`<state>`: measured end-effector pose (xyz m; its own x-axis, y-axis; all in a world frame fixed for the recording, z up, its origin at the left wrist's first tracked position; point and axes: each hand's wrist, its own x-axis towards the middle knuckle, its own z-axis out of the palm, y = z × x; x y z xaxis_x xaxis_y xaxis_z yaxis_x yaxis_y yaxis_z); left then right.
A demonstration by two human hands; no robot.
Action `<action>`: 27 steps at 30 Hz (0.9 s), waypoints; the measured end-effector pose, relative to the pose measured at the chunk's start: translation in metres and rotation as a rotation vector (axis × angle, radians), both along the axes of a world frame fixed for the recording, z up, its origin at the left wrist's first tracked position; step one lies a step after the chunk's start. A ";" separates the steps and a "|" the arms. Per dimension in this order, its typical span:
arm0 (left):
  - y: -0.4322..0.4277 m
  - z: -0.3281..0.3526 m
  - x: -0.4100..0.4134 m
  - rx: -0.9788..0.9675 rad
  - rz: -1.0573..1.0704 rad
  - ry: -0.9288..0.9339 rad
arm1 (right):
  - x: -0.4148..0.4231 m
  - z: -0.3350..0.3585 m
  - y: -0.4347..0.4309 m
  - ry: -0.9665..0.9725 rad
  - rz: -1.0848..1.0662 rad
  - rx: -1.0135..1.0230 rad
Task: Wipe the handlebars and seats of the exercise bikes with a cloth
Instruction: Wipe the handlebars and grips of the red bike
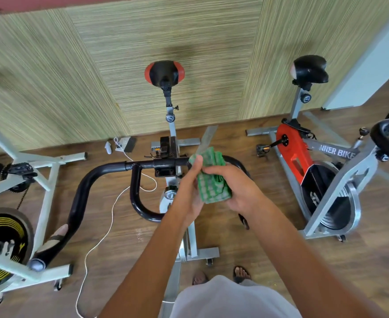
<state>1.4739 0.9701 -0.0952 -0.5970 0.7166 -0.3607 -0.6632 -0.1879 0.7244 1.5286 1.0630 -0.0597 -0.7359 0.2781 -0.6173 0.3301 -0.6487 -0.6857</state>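
A green checked cloth (211, 177) is bunched between both my hands, just right of the centre clamp of the middle bike's black handlebar (104, 171). My left hand (190, 193) pinches the cloth's left edge with its thumb up. My right hand (237, 191) cups the cloth from the right. The cloth's top edge lies against the bar; the bar's right side is mostly hidden behind my hands. The middle bike's black and red seat (164, 72) stands beyond, near the wall.
A red and grey bike (303, 157) with a black seat (310, 67) stands at the right, its handlebar (386, 143) at the frame edge. A white bike with a yellow-striped flywheel (3, 237) stands left. A white cord (101, 235) trails over the wooden floor.
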 end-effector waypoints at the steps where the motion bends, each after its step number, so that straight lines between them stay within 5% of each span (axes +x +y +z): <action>1: 0.004 0.002 0.003 0.022 0.005 -0.092 | 0.001 0.000 0.002 -0.007 0.005 -0.004; 4: 0.013 0.001 0.013 0.037 0.066 -0.254 | 0.010 -0.001 0.014 -0.056 0.145 0.181; 8: 0.015 -0.018 0.019 -0.087 0.242 -0.228 | 0.035 -0.003 0.046 -0.409 0.712 1.076; 10: 0.019 -0.024 0.023 -0.301 0.280 -0.164 | 0.046 -0.002 0.044 -0.584 0.919 1.171; 14: 0.029 -0.023 0.028 -0.507 0.260 -0.117 | 0.056 0.000 0.037 -0.571 1.120 1.233; 17: 0.040 -0.016 0.030 -0.521 0.211 -0.192 | 0.064 0.006 0.059 -0.477 1.124 1.048; 20: 0.055 -0.015 0.024 -0.428 0.276 -0.379 | 0.075 -0.001 0.092 -0.283 0.855 0.558; 23: 0.076 -0.022 0.010 -0.318 0.383 -0.542 | 0.090 -0.026 0.123 -0.097 0.643 0.146; 27: 0.108 -0.028 -0.005 -0.305 0.641 -0.530 | 0.121 -0.075 0.148 0.005 0.546 -0.223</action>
<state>1.4685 1.0782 -0.1227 -0.5507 0.1291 -0.8246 -0.7596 -0.4870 0.4311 1.6493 1.2107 -0.1342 -0.7392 -0.2782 -0.6133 0.6539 -0.5142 -0.5549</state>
